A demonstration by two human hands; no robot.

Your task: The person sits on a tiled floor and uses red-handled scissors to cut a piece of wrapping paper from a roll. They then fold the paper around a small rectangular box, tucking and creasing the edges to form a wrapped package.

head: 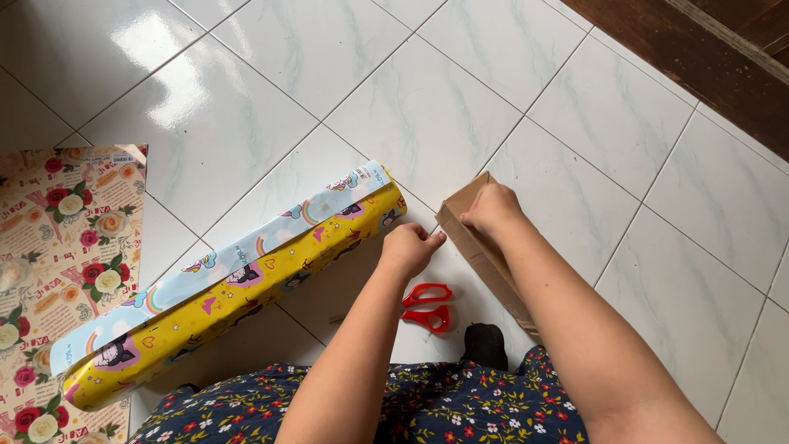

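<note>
2 hands (pixel 408 247) (pixel 491 207) gripping cardboard box (pixel 485 251)

From my feed I see both arms bare from elbow to wrist, no sleeves, no watch, no rings or bracelets that I can make out on the left hand (pixel 408 249) or the right hand (pixel 491 208). Below the hands, along the bottom edge, lies a dress (pixel 460 403) of dark navy cloth, printed all over with small red, yellow and white flowers and thin green leaves.
</note>
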